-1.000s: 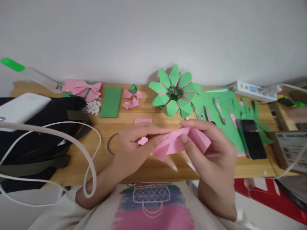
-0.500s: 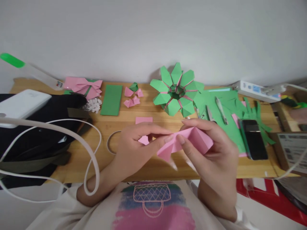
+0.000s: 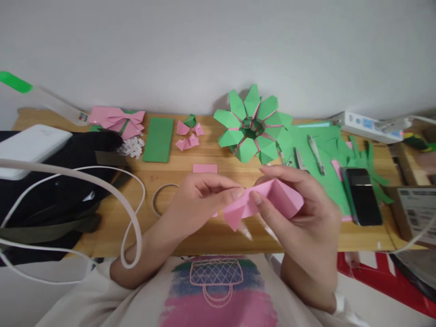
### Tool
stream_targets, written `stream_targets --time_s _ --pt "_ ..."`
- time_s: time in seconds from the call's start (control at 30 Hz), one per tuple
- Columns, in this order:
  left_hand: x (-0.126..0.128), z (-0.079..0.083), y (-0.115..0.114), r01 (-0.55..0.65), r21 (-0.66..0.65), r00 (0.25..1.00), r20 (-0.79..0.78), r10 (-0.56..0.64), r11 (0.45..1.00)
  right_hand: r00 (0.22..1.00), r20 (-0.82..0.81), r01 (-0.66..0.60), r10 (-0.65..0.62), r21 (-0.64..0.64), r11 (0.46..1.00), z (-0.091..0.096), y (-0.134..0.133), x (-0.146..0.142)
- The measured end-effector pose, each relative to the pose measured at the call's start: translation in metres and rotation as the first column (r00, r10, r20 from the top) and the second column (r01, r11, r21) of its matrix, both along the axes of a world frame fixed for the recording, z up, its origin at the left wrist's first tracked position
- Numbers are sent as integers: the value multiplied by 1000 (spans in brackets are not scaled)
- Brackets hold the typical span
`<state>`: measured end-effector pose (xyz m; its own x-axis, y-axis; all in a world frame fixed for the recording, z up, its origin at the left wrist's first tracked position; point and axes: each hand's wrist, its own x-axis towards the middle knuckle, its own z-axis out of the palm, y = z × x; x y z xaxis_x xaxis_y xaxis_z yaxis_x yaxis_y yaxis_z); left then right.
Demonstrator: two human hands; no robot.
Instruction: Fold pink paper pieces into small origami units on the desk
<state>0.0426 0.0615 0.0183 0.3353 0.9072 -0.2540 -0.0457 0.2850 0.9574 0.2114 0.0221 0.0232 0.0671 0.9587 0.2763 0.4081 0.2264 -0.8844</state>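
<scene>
Both hands hold one folded pink paper piece (image 3: 269, 202) above the front part of a wooden desk (image 3: 211, 236). My left hand (image 3: 197, 202) pinches its left end with thumb and fingers pressed together. My right hand (image 3: 303, 213) grips its right part, thumb on the near face and fingers over the top. A pointed corner of the paper hangs down between the hands. Behind them stands a green and pink folded paper ring (image 3: 252, 125) with pointed petals.
Small pink folded bits (image 3: 187, 136), a green paper strip (image 3: 158, 140), a pink rectangle (image 3: 205, 168) and a tape ring (image 3: 160, 200) lie on the desk. Green sheets, scissors (image 3: 299, 160) and a black phone (image 3: 363, 196) lie right. A black bag (image 3: 54, 190) and white cables sit left.
My hands have pressed the pink piece a little tighter, and my left fingertips have closed in on its left end. The view has shifted slightly; the desk items look unmoved.
</scene>
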Motion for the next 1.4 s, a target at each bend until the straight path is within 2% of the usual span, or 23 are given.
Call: stream_targets --time_s 0.47,0.7,0.83,0.93,1.07,1.13,1.3,1.4 --pt "1 1 -3 17 107 991 -135 -2 994 999 -51 -5 1 -85 996 -3 0 0" --pt "-2 -14 0 11 23 994 -105 -8 1000 998 -52 22 -27 -86 996 -4 2 1" --pt "0 -12 1 35 19 993 -115 -33 999 999 -27 18 -20 -64 998 -5 2 1" --pt "2 -6 0 44 73 982 -187 -29 996 999 -22 25 -27 -64 998 -7 3 1" --pt "4 -6 -2 37 175 968 -251 8 984 993 -104 38 -52 -129 991 -10 4 0" --pt "4 -9 -2 22 161 969 -246 19 987 986 -143 68 -87 -138 988 -11 5 1" --pt "2 -17 -1 14 -6 987 -162 -15 1000 968 -193 130 -160 -157 979 -18 6 4" --pt "2 -18 -1 -12 -9 986 -167 10 1000 970 -189 121 -153 -172 978 -20 7 4"
